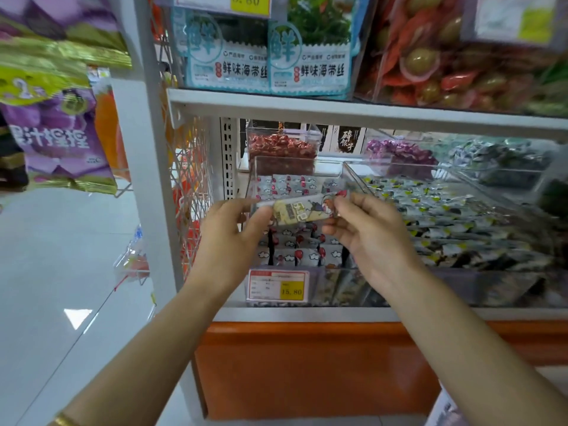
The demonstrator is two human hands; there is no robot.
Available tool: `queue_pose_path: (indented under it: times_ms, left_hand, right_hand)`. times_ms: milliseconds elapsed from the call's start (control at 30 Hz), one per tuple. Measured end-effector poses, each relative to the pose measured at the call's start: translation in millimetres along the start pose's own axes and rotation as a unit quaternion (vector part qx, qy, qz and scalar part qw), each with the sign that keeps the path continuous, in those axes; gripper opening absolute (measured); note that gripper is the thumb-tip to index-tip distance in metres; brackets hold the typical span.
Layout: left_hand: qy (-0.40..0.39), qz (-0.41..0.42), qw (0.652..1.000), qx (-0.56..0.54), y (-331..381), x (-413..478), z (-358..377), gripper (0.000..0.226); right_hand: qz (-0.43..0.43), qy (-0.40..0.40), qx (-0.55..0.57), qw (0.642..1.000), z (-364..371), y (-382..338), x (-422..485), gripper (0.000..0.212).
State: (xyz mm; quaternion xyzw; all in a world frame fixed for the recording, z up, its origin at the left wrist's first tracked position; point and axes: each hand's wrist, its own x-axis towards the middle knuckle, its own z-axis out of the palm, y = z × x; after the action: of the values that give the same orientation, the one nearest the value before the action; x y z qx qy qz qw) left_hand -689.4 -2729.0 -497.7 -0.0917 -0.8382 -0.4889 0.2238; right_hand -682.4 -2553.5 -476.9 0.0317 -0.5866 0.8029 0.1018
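The person holds a small yellow-printed snack packet (302, 210) level over the clear bin (254, 179) of white cloud-pattern sachets (302, 256). The left hand (229, 232) pinches its left end and the right hand (372, 235) its right end, so the step seems to be placing it inside. The next move probably asks to lower it between the bin walls and release both pinches, minding the grey-and-yellow sachets (445, 210) just beside at 3 o'clock, the red candies (281, 146) at 12 o'clock and the shelf edge (338, 109) above.
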Motion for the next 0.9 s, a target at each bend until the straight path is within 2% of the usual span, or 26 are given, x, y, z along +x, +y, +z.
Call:
queue_pose_path:
  times_ms: [133,233,333,433,567,633,700,767,833,900]
  left_hand:
    - [-0.030,-0.040,0.985,-0.166,8.7,-4.1,-7.0,0.033]
    - [-0.044,-0.117,0.954,-0.274,4.7,-4.2,-9.0,0.031]
    - [-0.058,-0.189,0.890,-0.410,2.7,-2.1,-9.9,0.026]
    - [-0.047,-0.234,0.818,-0.524,3.7,0.4,-11.5,0.015]
    - [-0.034,-0.257,0.777,-0.573,1.3,2.7,-14.7,0.015]
    - [-0.024,-0.260,0.784,-0.563,0.1,2.9,-15.7,0.017]
    - [-0.021,-0.263,0.793,-0.549,0.6,2.9,-15.9,0.018]
    - [-0.028,-0.276,0.779,-0.562,1.9,2.9,-16.2,0.022]
    - [-0.051,-0.289,0.758,-0.582,3.9,2.8,-17.0,0.027]
    - [-0.072,-0.284,0.766,-0.572,4.5,2.4,-17.4,0.029]
  right_hand:
    - [0.064,-0.030,0.104,0.992,-4.4,-3.3,-2.4,0.004]
    - [0.109,-0.051,0.141,0.983,-5.1,-1.9,1.8,0.018]
    - [0.147,-0.049,0.166,0.974,-2.5,2.5,5.5,0.022]
    - [0.164,-0.051,0.158,0.972,-0.5,5.0,6.5,0.012]
    - [0.176,-0.050,0.135,0.974,0.1,4.9,5.5,0.013]
    - [0.176,-0.051,0.139,0.973,-0.1,5.0,5.7,0.017]
    - [0.177,-0.051,0.152,0.971,0.0,4.2,5.4,0.011]
    - [0.180,-0.051,0.175,0.967,0.2,3.4,4.6,0.008]
    - [0.176,-0.044,0.174,0.968,-0.4,3.4,4.4,0.015]
    - [0.152,-0.034,0.122,0.980,-2.5,2.8,5.8,0.020]
